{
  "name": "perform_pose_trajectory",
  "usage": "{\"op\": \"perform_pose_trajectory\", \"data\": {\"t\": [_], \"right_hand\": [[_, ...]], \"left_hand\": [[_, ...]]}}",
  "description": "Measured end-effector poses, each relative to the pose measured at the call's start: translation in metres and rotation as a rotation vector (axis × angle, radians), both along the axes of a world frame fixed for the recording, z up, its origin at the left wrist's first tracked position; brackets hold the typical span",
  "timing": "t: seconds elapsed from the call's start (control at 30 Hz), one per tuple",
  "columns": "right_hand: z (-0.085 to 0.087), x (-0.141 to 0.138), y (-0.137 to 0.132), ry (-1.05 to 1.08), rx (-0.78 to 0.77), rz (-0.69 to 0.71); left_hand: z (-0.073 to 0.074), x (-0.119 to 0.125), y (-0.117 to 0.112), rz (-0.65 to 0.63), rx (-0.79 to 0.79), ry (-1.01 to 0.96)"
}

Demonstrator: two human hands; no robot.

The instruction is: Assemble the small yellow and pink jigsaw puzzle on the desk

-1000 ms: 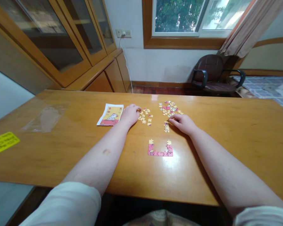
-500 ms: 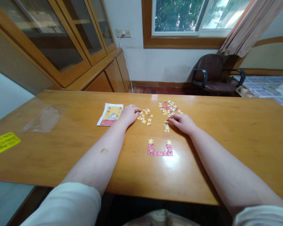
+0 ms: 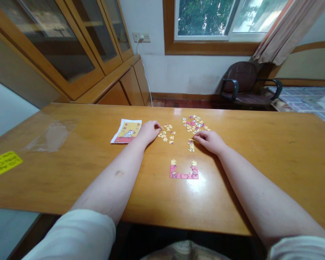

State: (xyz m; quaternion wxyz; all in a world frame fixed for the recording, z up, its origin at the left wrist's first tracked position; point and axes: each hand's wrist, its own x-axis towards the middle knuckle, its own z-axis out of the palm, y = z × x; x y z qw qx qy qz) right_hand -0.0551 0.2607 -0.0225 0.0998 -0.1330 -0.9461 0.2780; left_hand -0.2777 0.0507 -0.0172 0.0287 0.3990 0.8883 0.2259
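Observation:
My left hand [image 3: 149,131] rests at the left side of a small group of loose yellow puzzle pieces [image 3: 165,138]. Its fingers are curled together at the nearest pieces, and whatever they pinch is too small to make out. My right hand [image 3: 209,141] has thumb and fingertips closed at the top end of a short joined strip of yellow puzzle pieces [image 3: 191,146]. Nearer to me lies a U-shaped puzzle border [image 3: 184,176], pink along the bottom with yellow upper ends. Beside my left wrist is a picture sheet [image 3: 124,134] showing a white animal on yellow and pink.
A mixed pile of puzzle pieces [image 3: 195,124] lies beyond my right hand. Toward the left of the wooden table [image 3: 233,216] are a clear plastic bag [image 3: 54,135] and a yellow label [image 3: 4,164]. An armchair [image 3: 242,85] and a cabinet [image 3: 108,77] stand past the table.
My left fingertips have drawn back slightly to the left and curled in more. My right hand has stayed at the strip, and the pieces lie as before.

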Motion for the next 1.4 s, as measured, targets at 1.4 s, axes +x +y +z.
{"op": "perform_pose_trajectory", "data": {"t": [1.4], "right_hand": [[0.002,-0.001,-0.002,0.005,-0.012,-0.016]], "left_hand": [[0.033,0.066,0.003,-0.487,-0.216,-0.154]]}}
